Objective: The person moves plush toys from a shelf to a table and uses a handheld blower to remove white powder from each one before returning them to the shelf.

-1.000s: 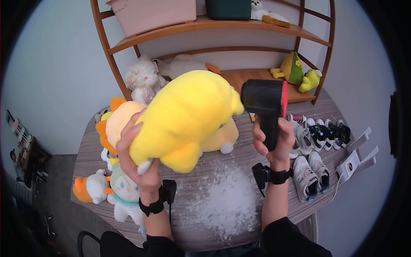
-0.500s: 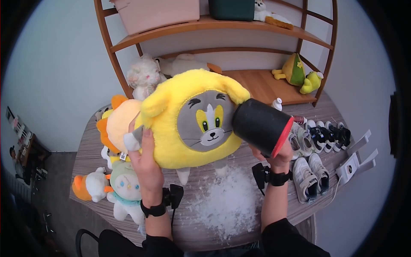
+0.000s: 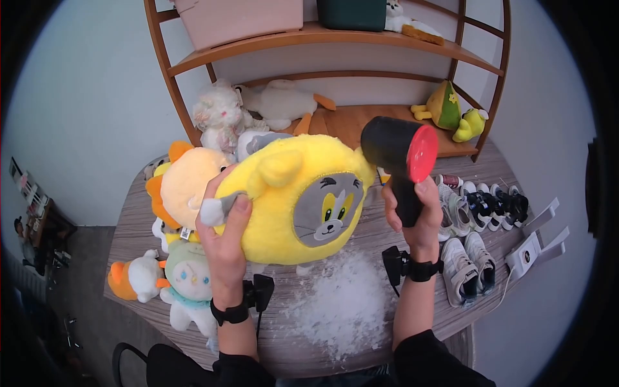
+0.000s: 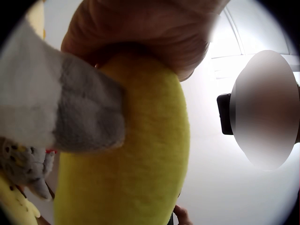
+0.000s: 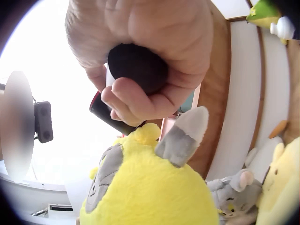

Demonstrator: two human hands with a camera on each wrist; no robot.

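Note:
In the head view my left hand (image 3: 222, 255) grips a round yellow plush toy (image 3: 271, 219) by its left side, above the table. The toy has a grey cat face, turned toward the right front. My left thumb lies by a grey-and-white paw (image 3: 219, 209), which looms large in the left wrist view. My right hand (image 3: 422, 216) holds a black hair dryer (image 3: 390, 142) by its handle, red end toward me. Its front end is right at the toy's right side. In the right wrist view, fingers curl round the dark handle (image 5: 140, 68) above the yellow plush.
White flaky powder (image 3: 348, 309) is spread on the wood-grain table in front. Several plush toys (image 3: 190, 277) crowd the left side. Shoes (image 3: 461, 267) and a white stand (image 3: 529, 251) line the right. Behind rises a wooden shelf (image 3: 335, 39) with bins and plush toys.
The yellow plush toy has turned from its plain back to its face, then toward the right, and sits lower. The hair dryer swung toward me and back up, still in my right hand.

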